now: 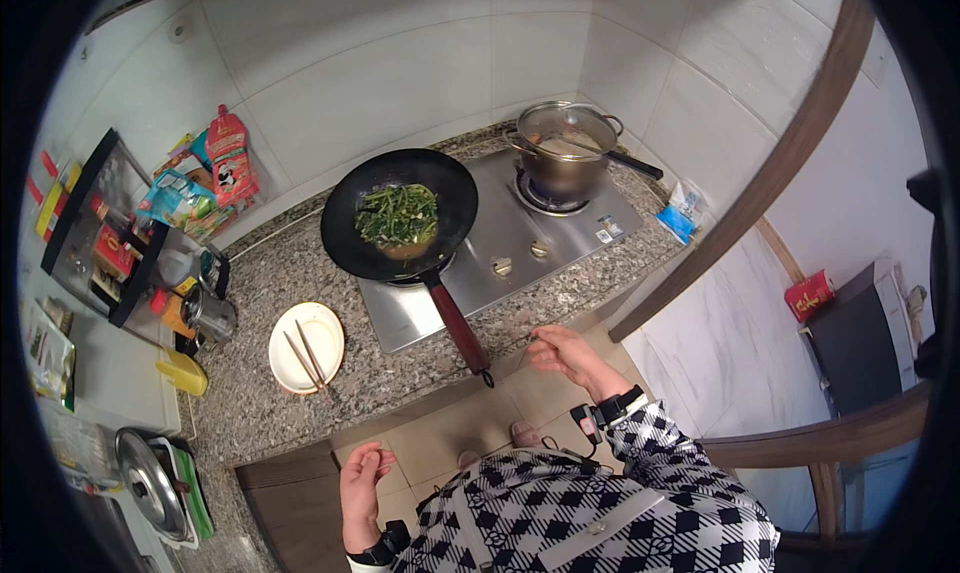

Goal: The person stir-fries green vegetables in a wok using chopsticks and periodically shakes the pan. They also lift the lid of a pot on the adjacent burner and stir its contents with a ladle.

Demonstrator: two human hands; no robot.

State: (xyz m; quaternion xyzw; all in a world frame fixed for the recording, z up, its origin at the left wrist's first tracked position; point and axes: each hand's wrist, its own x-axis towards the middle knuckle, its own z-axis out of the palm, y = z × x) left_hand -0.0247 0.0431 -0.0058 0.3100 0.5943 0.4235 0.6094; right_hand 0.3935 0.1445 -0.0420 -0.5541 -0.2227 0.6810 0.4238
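Past the wok handle's end, my right hand [570, 356] hovers by the counter's front edge, fingers loosely bent and nothing in them. Lower, in front of the counter, my left hand [364, 481] is half curled with no object visible in it. A black wok [455, 198] stands on the left burner, its dark red handle [455, 325] pointing toward me. Cooked leafy greens [398, 216] lie in it with some liquid. Left of the handle, a pair of chopsticks [305, 355] rests across a cream plate [281, 339].
A steel pot [565, 173] with a glass lid sits on the right burner of the steel gas stove [510, 233]. A black rack [110, 235] of seasonings, a yellow bottle [182, 373] and a pot lid [150, 483] line the left. A blue-white packet [680, 216] lies at the right.
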